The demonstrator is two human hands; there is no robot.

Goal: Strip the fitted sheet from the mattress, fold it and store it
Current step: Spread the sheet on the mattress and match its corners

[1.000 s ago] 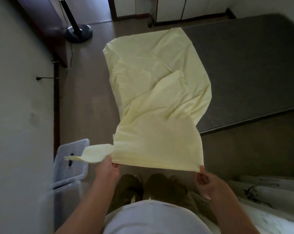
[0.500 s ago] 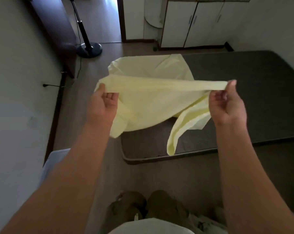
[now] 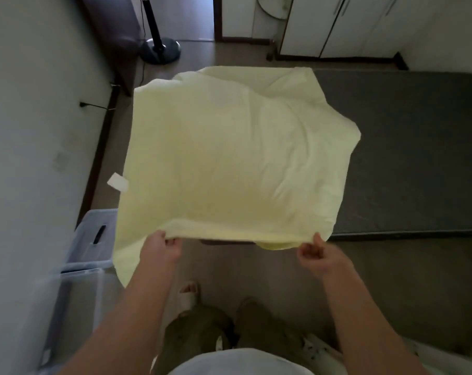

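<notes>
The pale yellow fitted sheet (image 3: 237,161) spreads out in front of me as a broad panel, billowed over the near left corner of the bare dark mattress (image 3: 408,158). My left hand (image 3: 160,249) pinches its near edge on the left and my right hand (image 3: 320,255) pinches the same edge on the right. A flap of the sheet hangs below my left hand, and a white label sticks out at the sheet's left side. The mattress corner under the sheet is hidden.
A clear plastic storage box (image 3: 75,288) with its lid (image 3: 95,236) stands at the left wall beside me. A fan stand base (image 3: 160,50) sits on the floor at the back left. White cabinet doors (image 3: 337,23) line the far wall. My feet are below.
My hands went up and forward with the near edge, stretched it taut, then came back down towards me. The sheet has flipped open into a wide flat panel over the mattress corner.
</notes>
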